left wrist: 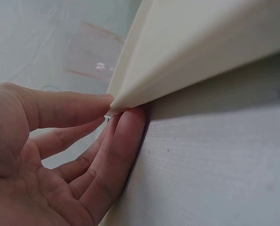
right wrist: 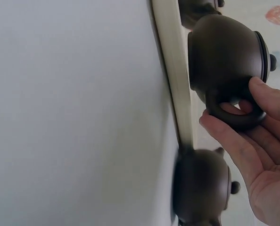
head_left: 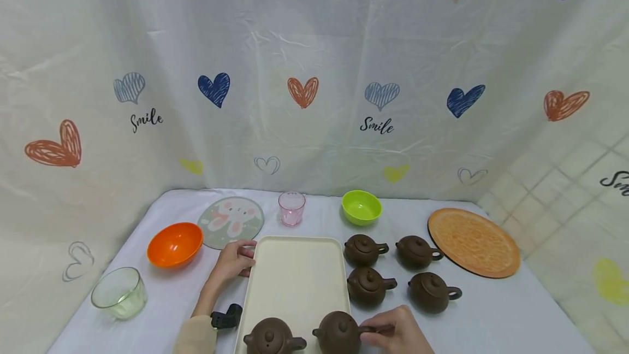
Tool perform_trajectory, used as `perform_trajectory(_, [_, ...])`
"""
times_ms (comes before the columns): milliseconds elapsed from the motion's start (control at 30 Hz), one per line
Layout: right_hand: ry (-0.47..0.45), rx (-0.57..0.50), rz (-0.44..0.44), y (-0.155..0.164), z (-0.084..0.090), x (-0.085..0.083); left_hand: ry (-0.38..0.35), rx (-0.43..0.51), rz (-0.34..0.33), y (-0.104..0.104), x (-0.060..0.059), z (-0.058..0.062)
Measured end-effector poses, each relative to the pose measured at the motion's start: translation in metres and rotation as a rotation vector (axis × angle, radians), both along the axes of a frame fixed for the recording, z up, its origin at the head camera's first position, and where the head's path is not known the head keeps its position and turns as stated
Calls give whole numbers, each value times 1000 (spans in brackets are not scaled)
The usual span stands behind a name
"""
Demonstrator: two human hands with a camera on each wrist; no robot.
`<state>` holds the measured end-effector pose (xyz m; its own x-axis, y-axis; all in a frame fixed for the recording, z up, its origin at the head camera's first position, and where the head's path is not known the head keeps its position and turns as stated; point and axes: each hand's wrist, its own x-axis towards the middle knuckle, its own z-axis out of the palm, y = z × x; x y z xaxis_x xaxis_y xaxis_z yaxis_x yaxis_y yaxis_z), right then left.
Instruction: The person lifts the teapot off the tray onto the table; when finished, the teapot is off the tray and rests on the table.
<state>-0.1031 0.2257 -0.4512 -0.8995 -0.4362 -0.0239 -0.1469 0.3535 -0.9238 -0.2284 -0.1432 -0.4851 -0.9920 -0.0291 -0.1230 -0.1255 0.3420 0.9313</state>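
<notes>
A cream tray (head_left: 295, 277) lies at the middle of the white table. Two brown teapots stand at its near end, one on the left (head_left: 272, 337) and one on the right (head_left: 339, 332). My right hand (head_left: 390, 331) pinches the handle of the right teapot (right wrist: 220, 52) between thumb and fingers (right wrist: 234, 141), close to the tray rim (right wrist: 175, 80). My left hand (head_left: 237, 260) rests at the tray's far left corner. Its straight fingertips (left wrist: 126, 122) touch the rim of the tray (left wrist: 201, 42) from beside and below. Several more brown teapots (head_left: 366, 287) stand on the table right of the tray.
An orange bowl (head_left: 174, 243), a glass bowl (head_left: 119, 291) and a rabbit mat (head_left: 231, 221) are on the left. A pink cup (head_left: 292, 207) and a green bowl (head_left: 361, 206) stand behind the tray. An orange round mat (head_left: 473, 242) lies at the right. A heart-print curtain closes the back.
</notes>
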Motion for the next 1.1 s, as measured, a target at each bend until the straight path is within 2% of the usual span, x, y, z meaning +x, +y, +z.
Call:
perform_trajectory(267, [15, 14, 4, 19, 8, -3, 5, 3, 5, -1, 0, 0])
perform_trajectory(367, [68, 6, 25, 31, 10, -4, 10, 17, -4, -1, 0, -1])
perform_trajectory(533, [223, 0, 71, 54, 10, -5, 4, 13, 0, -1, 0, -2])
perform_trajectory(733, [282, -8, 74, 79, 5, -5, 4, -8, 6, -1, -1, 0])
perform_trajectory(900, [264, 25, 49, 98, 2, -3, 2, -5, 6, -2, -1, 0])
perform_trajectory(1100, [151, 63, 7, 121, 3, 2, 1, 15, -1, -1, 0, 0])
